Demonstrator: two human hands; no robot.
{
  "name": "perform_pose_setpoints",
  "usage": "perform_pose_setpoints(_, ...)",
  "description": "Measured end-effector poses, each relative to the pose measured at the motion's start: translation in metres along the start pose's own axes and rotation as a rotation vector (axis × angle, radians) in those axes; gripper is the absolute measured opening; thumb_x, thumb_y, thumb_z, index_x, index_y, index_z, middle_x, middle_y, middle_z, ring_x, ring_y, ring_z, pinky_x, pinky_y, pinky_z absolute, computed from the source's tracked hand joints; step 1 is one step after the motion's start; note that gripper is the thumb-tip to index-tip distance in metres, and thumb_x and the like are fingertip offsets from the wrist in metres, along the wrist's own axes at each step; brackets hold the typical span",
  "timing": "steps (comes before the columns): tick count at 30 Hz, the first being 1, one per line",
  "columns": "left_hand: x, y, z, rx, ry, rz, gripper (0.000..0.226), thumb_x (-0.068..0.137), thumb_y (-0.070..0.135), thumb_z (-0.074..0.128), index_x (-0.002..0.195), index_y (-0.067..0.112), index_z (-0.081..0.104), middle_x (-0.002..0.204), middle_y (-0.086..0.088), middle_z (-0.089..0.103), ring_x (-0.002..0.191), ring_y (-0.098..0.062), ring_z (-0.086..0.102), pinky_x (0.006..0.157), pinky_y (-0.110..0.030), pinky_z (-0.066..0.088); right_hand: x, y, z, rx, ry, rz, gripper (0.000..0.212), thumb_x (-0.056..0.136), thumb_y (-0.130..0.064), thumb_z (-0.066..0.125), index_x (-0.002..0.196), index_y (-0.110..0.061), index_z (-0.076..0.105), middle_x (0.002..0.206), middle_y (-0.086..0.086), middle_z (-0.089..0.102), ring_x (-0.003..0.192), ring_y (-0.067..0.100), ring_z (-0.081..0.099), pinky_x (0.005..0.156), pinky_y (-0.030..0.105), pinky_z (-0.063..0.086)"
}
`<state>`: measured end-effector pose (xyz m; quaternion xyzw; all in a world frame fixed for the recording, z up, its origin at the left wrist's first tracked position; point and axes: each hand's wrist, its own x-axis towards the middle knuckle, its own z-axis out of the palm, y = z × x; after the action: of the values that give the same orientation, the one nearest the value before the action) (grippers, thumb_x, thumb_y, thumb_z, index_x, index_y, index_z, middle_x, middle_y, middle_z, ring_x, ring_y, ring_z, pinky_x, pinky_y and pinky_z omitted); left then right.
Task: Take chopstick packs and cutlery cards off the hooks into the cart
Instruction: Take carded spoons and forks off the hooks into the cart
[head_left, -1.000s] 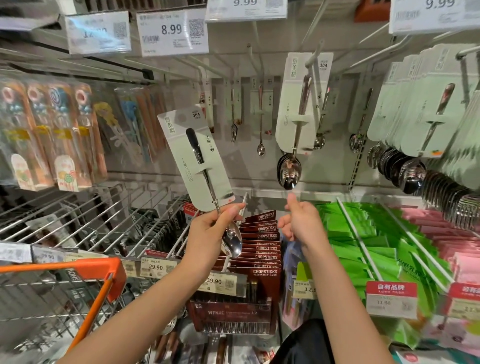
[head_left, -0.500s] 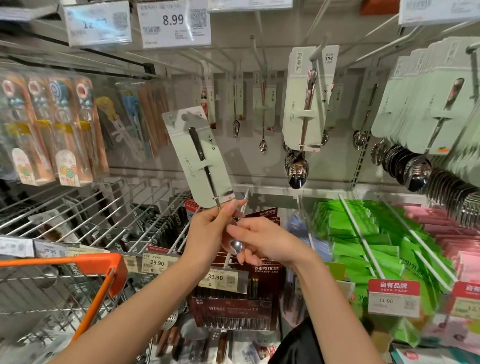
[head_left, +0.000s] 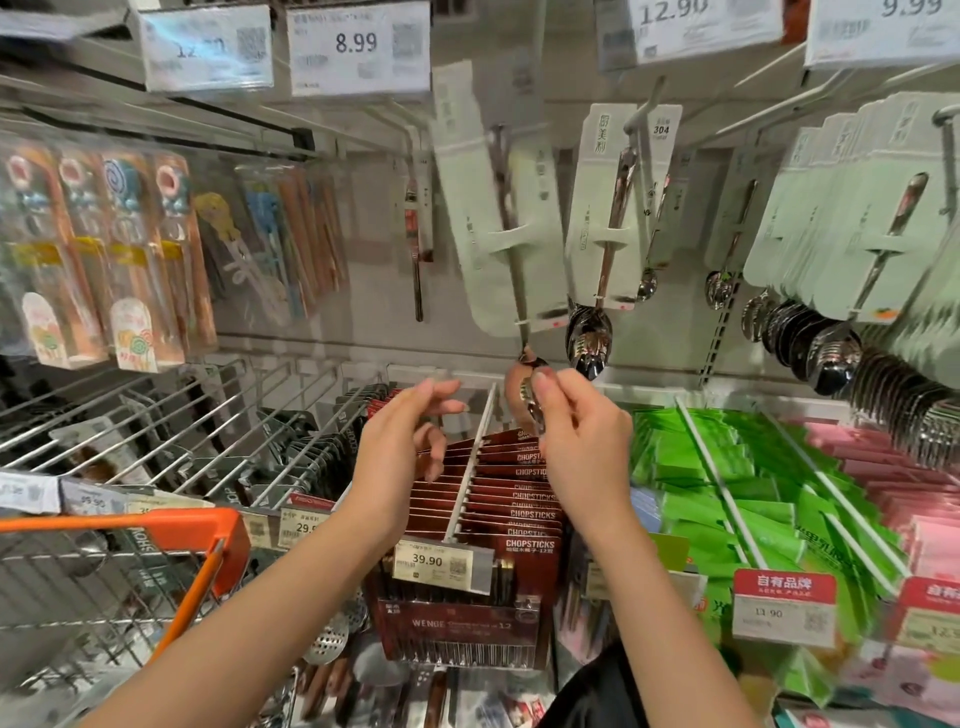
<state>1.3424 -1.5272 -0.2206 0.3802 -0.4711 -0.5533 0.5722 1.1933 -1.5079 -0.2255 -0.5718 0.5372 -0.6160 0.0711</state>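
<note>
Pinched spoon card (head_left: 501, 208) by its bowl with right hand (head_left: 582, 447); left hand (head_left: 400, 457) hung beside it, fingers loose, holding nothing.

I get 1 view only: head camera, wide-angle, worn by person, facing forward, tilted slightly up at hook wall (head_left: 363, 322). Close range, arm's reach from display. Cart handle (head_left: 156, 525) enters frame lower left. No 2nd view, no overlap.
</note>
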Motion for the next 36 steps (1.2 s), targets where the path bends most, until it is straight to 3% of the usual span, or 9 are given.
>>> perform_pose_setpoints(4,0.0,0.0,-0.001,-0.024,0.009,-0.017,0.026,0.1,0.025,0.045,0.103,0.012,0.068,0.085,0.003,0.068,0.046,-0.005,0.043,0.038,-0.017,0.032,-0.004,0.009,0.005,-0.013,0.178,-0.07,0.029,0.095,-0.028,0.045,0.066,-0.03,0.045,0.046,-0.011,0.043,0.047,0.011,0.041,0.053,0.031,0.033)
perform_pose_setpoints(6,-0.001,0.002,0.0,-0.033,0.006,-0.024,0.025,0.099,0.025,0.046,0.101,0.012,0.067,0.082,0.004,0.068,0.046,-0.006,0.042,0.038,-0.017,0.033,-0.006,0.017,0.008,-0.007,0.231,-0.052,0.03,0.092,-0.035,0.039,0.075,-0.02,0.058,0.051,-0.013,0.048,0.048,0.014,0.049,0.054,0.032,0.037)
perform_pose_setpoints(9,-0.001,0.002,0.0,-0.035,0.003,-0.027,0.025,0.099,0.025,0.046,0.102,0.012,0.068,0.081,0.005,0.068,0.046,-0.006,0.042,0.038,-0.017,0.033,-0.006,0.032,0.013,-0.03,0.238,0.064,0.054,0.088,-0.044,0.034,0.091,0.0,0.066,0.065,0.015,0.064,0.059,0.033,0.063,0.058,0.04,0.052)
perform_pose_setpoints(11,-0.001,0.002,0.0,-0.03,0.003,-0.021,0.025,0.099,0.025,0.046,0.103,0.012,0.068,0.081,0.005,0.068,0.046,-0.006,0.043,0.038,-0.017,0.033,-0.006,0.035,0.011,-0.044,0.239,0.033,0.038,0.091,-0.037,0.039,0.082,-0.01,0.064,0.058,0.012,0.061,0.054,0.032,0.059,0.054,0.042,0.05)
perform_pose_setpoints(14,-0.001,0.003,-0.001,-0.037,0.008,-0.018,0.026,0.1,0.024,0.046,0.104,0.011,0.067,0.081,0.005,0.068,0.046,-0.006,0.043,0.038,-0.016,0.033,-0.004,0.029,0.005,-0.038,0.271,-0.015,0.028,0.091,-0.04,0.038,0.065,-0.033,0.043,0.05,-0.008,0.048,0.051,0.03,0.056,0.054,0.034,0.04)
perform_pose_setpoints(21,-0.001,0.001,-0.002,-0.033,-0.001,-0.008,0.026,0.1,0.023,0.044,0.101,0.012,0.068,0.087,0.001,0.067,0.047,-0.006,0.043,0.038,-0.016,0.034,0.004,0.029,0.001,-0.03,0.334,-0.026,0.036,0.089,-0.046,0.033,0.079,-0.02,0.056,0.051,0.01,0.056,0.049,0.031,0.055,0.051,0.042,0.045)
perform_pose_setpoints(26,-0.001,0.0,-0.001,-0.032,0.004,-0.016,0.028,0.1,0.023,0.044,0.106,0.009,0.067,0.086,0.0,0.067,0.046,-0.005,0.044,0.038,-0.016,0.034,0.001,0.039,0.005,-0.055,0.289,0.054,0.03,0.09,-0.045,0.034,0.062,-0.032,0.037,0.054,-0.003,0.049,0.055,0.034,0.057,0.057,0.045,0.047)
perform_pose_setpoints(30,-0.002,0.0,-0.001,-0.024,0.003,-0.017,0.027,0.101,0.024,0.043,0.102,0.012,0.067,0.083,0.003,0.068,0.047,-0.006,0.044,0.038,-0.016,0.034,0.001,0.047,0.005,-0.049,0.282,0.073,0.03,0.096,-0.035,0.041,0.066,-0.037,0.041,0.056,-0.012,0.047,0.058,0.032,0.059,0.06,0.045,0.047)
perform_pose_setpoints(36,-0.001,0.0,-0.001,-0.027,-0.002,-0.019,0.026,0.101,0.022,0.044,0.104,0.01,0.067,0.084,0.0,0.068,0.046,-0.006,0.043,0.037,-0.017,0.034,0.01,0.04,-0.005,-0.051,0.327,0.026,0.039,0.097,-0.03,0.045,0.06,-0.027,0.037,0.053,0.009,0.049,0.054,0.035,0.052,0.056,0.042,0.04)
